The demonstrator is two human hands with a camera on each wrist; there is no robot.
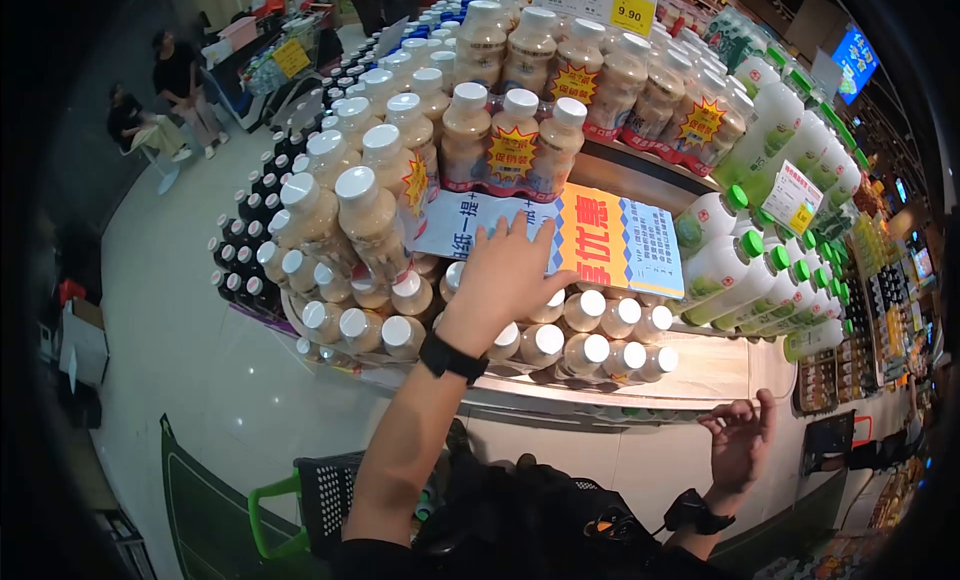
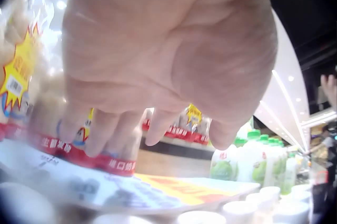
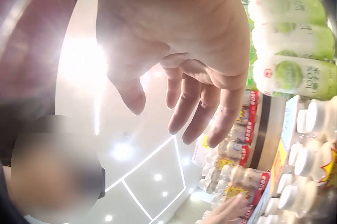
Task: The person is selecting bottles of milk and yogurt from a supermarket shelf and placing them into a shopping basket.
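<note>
Two hands show, both bare and neither gripping anything. The left hand (image 1: 510, 270) reaches up and forward to the sign (image 1: 610, 242), fingers straight and spread, fingertips lying flat on its white end. From the left wrist view the fingers (image 2: 113, 129) hang down just over the sheet (image 2: 158, 190); whether they press it or only touch cannot be told. A flat, spread hand suits a thin sheet, which I judge is easier to slide or steady than to pinch.

The sign lies face up across the white caps of the lower bottles (image 1: 590, 330), which carry it like a ledge, and its far edge runs along the foot of the upper bottles (image 1: 512, 145). Those stand in banded packs of three with red wrap and starburst stickers, so each pack keeps upright as a block on the stepped shelf (image 1: 715, 372). Green-capped bottles (image 1: 722, 262) lean in rows to the right, well apart from the left hand.

The right hand (image 1: 742, 442) hangs low at the right, below the shelf edge, palm up, fingers loosely bent and empty, probably held clear of the stock. A green cart (image 1: 290, 500) stands on the floor beneath the left arm.
</note>
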